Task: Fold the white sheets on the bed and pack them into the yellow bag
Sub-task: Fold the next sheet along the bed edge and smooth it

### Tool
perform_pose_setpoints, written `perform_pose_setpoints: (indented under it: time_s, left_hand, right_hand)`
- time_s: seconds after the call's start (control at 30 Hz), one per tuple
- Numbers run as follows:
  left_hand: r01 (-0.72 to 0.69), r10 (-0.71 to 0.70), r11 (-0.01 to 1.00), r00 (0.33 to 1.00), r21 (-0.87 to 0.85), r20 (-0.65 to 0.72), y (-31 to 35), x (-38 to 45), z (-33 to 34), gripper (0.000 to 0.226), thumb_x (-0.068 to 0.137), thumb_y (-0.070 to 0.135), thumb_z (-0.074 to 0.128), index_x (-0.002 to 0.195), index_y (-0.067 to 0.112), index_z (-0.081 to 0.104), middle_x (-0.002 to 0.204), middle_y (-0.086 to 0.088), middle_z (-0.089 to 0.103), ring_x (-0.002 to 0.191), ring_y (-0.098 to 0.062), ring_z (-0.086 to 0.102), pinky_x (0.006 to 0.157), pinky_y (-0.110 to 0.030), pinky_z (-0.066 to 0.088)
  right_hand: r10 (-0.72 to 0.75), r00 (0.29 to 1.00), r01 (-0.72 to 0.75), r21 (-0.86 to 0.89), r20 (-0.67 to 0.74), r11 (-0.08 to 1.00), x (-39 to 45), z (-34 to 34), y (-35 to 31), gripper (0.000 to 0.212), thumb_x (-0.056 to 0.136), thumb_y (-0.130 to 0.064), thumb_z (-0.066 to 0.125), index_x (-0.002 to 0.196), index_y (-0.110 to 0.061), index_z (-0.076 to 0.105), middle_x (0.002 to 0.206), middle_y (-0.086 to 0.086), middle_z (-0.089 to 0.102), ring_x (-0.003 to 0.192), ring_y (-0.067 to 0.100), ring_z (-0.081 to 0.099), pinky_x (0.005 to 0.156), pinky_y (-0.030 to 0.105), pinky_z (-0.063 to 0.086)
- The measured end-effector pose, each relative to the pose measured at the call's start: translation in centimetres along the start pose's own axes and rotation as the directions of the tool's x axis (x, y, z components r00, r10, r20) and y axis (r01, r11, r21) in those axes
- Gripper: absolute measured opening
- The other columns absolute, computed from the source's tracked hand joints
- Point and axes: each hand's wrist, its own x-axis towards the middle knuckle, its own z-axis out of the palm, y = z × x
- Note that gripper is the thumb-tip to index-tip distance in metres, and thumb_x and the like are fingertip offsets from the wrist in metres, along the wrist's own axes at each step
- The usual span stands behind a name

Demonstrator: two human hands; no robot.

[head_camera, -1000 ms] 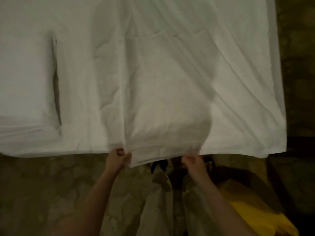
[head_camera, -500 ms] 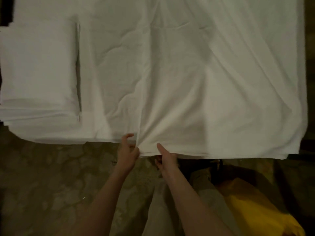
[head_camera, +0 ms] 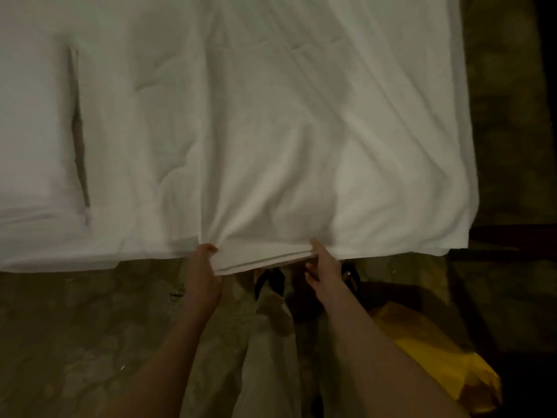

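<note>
**Both hands on the near hem of the sheet**

So the white sheet (head_camera: pixel 316 131) is spread across the bed and takes up most of the view, wrinkled, with its near edge hanging just past the bed's near side. At that edge you can see about 2 or 3 layers stacked, so it's already doubled over there.

The left hand (head_camera: pixel 203 276) grips the near left corner of that layered part, fingers curled over the top of the cloth and the fabric bunching into little creases right where it's held. The right hand (head_camera: pixel 327 273) pinches the same hem a bit to the right, with a finger lying straight on top of the sheet and the other fingers tucked below the edge.

Far left on the bed there's a folded white stack (head_camera: pixel 33 140) sitting flat, with a dark gap along its right side.

The yellow bag (head_camera: pixel 446 366) is down on the floor at the near right, beside the person's right forearm and well apart from the sheet. It's dim there, so I can't tell whether it's open.

Patterned floor (head_camera: pixel 75 327) below, plus light trousers and dark sandals between the arms.
</note>
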Motion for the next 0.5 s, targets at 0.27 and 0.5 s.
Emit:
perform_pose_setpoints:
  time_s: [0.27, 0.5]
  left_hand:
    - [0.040, -0.033, 0.997, 0.993, 0.064, -0.114, 1.3, -0.8, 0.1, 0.030, 0.075, -0.009, 0.064, 0.103, 0.000, 0.059, 0.101, -0.022, 0.062, 0.097, -0.038, 0.058, 0.077, -0.033, 0.039]
    - [0.123, -0.107, 0.989, 0.977, 0.076, -0.187, 2.1, -1.4, -0.5, 0.029, 0.078, -0.008, 0.063, 0.106, 0.003, 0.063, 0.104, -0.021, 0.066, 0.096, -0.040, 0.061, 0.080, -0.037, 0.043]
  right_hand:
    - [-0.008, 0.999, 0.004, 0.063, 0.053, 0.998, 2.2, -7.1, -3.5, 0.041, 0.091, -0.026, 0.065, 0.127, -0.012, 0.054, 0.120, 0.008, 0.057, 0.104, 0.021, 0.059, 0.079, 0.034, 0.049]
    - [-0.183, 0.968, 0.236, 0.386, -0.170, 0.892, 5.9, -13.9, -9.1, 0.063, 0.072, -0.039, 0.081, 0.128, -0.022, 0.057, 0.119, 0.006, 0.063, 0.100, 0.024, 0.063, 0.068, 0.031, 0.057]
